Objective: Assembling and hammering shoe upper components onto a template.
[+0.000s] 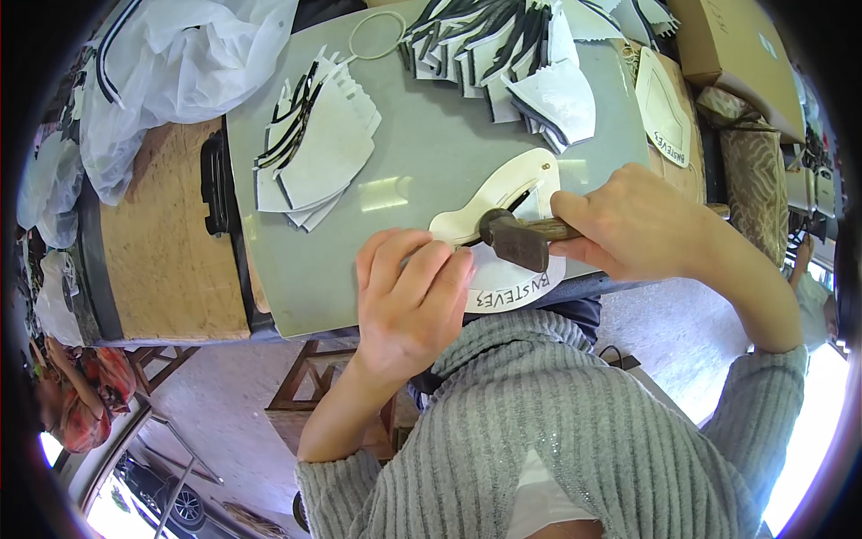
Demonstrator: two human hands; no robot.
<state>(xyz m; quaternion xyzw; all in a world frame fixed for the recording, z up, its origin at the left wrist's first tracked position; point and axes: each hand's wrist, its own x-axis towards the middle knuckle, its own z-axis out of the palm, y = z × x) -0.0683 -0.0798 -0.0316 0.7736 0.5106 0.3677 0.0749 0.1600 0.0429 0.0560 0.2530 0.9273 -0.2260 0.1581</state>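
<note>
A hammer (516, 241) with a dark metal head and wooden handle is in my right hand (642, 223), whose fingers wrap round the handle. Its head is over a cream curved template (489, 195), which lies at the table's near edge with handwriting along its lower rim. On the template is a white piece (503, 277) beside a short dark strip (519, 199). At the template's left side my left hand (409, 292) has curled fingers, their tips close to the white piece. What they pinch, if anything, is hidden.
The grey-green tabletop (413, 135) carries white cut pieces with black edging (323, 153) at left and a larger pile (503, 63) at the back. Another cream template (663, 112) lies right, near a cardboard box (741, 58). White plastic bags (193, 63) sit far left.
</note>
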